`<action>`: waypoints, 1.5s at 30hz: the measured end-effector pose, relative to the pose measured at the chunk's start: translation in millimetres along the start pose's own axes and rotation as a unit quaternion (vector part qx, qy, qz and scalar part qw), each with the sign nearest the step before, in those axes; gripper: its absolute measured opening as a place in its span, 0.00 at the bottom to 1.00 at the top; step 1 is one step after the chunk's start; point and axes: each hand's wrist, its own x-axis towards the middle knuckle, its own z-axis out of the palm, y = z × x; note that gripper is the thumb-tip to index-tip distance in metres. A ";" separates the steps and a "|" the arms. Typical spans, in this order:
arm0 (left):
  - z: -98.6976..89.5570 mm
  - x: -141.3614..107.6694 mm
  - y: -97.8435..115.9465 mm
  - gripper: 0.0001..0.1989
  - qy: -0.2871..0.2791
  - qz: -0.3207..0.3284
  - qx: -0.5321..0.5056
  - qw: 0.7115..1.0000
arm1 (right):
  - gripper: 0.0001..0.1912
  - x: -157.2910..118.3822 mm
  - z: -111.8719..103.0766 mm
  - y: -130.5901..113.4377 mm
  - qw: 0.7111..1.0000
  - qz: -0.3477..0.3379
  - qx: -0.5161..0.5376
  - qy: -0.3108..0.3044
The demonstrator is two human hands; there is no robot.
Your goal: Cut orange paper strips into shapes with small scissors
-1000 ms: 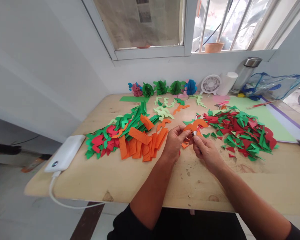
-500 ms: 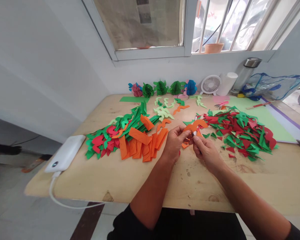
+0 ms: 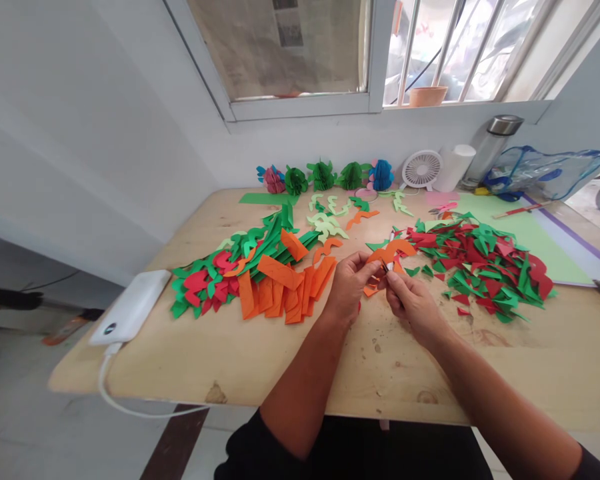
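Over the middle of the wooden table, my left hand [image 3: 353, 283] pinches a wavy orange paper piece [image 3: 394, 249]. My right hand [image 3: 411, 297] is close beside it, its fingers closed round a small, thin dark tool whose tip meets the paper; its full shape is hidden. Left of my left hand lie folded orange paper strips [image 3: 279, 297], next to a pile of green strips [image 3: 280, 243] and red cut shapes [image 3: 196, 283]. To the right of my right hand is a heap of red and green scraps [image 3: 485, 257].
Several paper honeycomb figures [image 3: 323, 176] line the back edge. A small white fan [image 3: 422, 169], a glass bottle [image 3: 491, 152] and a clear blue-edged bag [image 3: 543, 172] stand at the back right. A white power bank [image 3: 130, 308] with a cable lies at the left edge.
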 end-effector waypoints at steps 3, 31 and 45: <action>0.0 -0.3 0.1 0.10 -0.001 0.001 -0.001 1.000 | 0.27 0.0 -0.1 -0.3 1.000 0.002 0.003 -0.003; -0.3 0.3 -0.8 0.10 -0.002 0.003 -0.004 1.000 | 0.26 -1.6 -0.4 -2.8 1.000 -0.001 -0.002 -0.007; 0.1 -0.2 0.6 0.11 -0.001 -0.001 -0.002 1.000 | 0.26 -1.7 -0.3 -1.9 1.000 0.007 -0.001 -0.002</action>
